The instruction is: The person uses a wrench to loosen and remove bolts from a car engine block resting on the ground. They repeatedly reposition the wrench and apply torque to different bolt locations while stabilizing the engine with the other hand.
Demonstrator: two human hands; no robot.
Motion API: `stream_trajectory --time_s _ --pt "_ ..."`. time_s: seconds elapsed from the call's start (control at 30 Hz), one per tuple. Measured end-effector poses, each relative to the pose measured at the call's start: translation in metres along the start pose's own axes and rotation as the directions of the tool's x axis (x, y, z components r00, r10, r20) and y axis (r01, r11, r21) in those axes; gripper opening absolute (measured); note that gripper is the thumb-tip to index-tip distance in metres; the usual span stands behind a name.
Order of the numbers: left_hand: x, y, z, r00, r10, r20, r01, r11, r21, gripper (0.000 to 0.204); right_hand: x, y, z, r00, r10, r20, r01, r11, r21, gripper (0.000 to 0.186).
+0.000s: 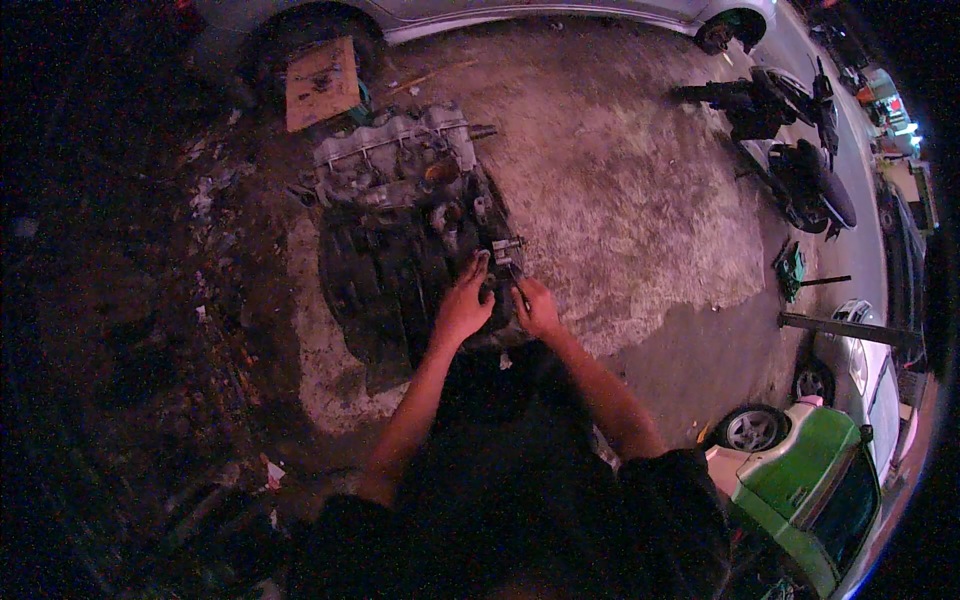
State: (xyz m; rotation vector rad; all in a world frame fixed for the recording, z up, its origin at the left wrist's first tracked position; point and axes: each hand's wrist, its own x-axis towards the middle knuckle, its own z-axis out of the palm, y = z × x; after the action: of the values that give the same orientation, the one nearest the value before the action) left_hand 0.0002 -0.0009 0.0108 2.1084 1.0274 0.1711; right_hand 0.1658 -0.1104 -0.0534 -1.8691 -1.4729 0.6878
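A dirty engine [375,260] lies on the ground in front of me, with a pale metal upper section [390,150] and a dark lower body. My left hand [465,303] rests at its near right part, fingers mostly stretched out onto the metal. Just right of it, my right hand [535,308] is closed on a thin dark tool, too small to name exactly, held against the engine below a small silver bracket-like part [503,250]. The fingertips of both hands are partly hard to make out in the dim light.
A silver car [520,15] stands at the back, a board [322,80] by its wheel. Motorbikes [800,180] are on the right, with a metal beam [840,330], cars, a loose green car door [800,490] and a wheel [750,428]. Debris [215,200] litters the left ground.
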Motion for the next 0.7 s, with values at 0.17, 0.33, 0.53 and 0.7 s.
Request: stream_trajectory --time_s 0.17,0.33,0.53,0.7 --pt "-0.001 0.005 -0.003 0.999 -0.042 0.029 0.041 0.999 0.029 0.077 0.017 -0.003 0.008 0.776 -0.412 -0.479 0.343 0.911 -0.227 0.011" --pt "-0.003 0.01 -0.008 1.0 -0.01 0.017 0.009 0.999 0.042 0.079 0.008 0.015 0.036 0.885 -0.164 -0.435 0.291 0.925 0.244 0.011" --pt "-0.003 0.016 -0.013 0.998 -0.047 0.049 0.049 0.998 -0.038 0.082 0.001 0.04 0.068 0.865 -0.07 -0.497 0.183 0.966 0.182 0.012" --pt "-0.007 0.015 -0.007 1.0 -0.028 0.002 0.028 1.0 0.013 0.081 0.013 0.023 0.062 0.884 0.201 -0.423 -0.101 0.964 0.247 0.016"
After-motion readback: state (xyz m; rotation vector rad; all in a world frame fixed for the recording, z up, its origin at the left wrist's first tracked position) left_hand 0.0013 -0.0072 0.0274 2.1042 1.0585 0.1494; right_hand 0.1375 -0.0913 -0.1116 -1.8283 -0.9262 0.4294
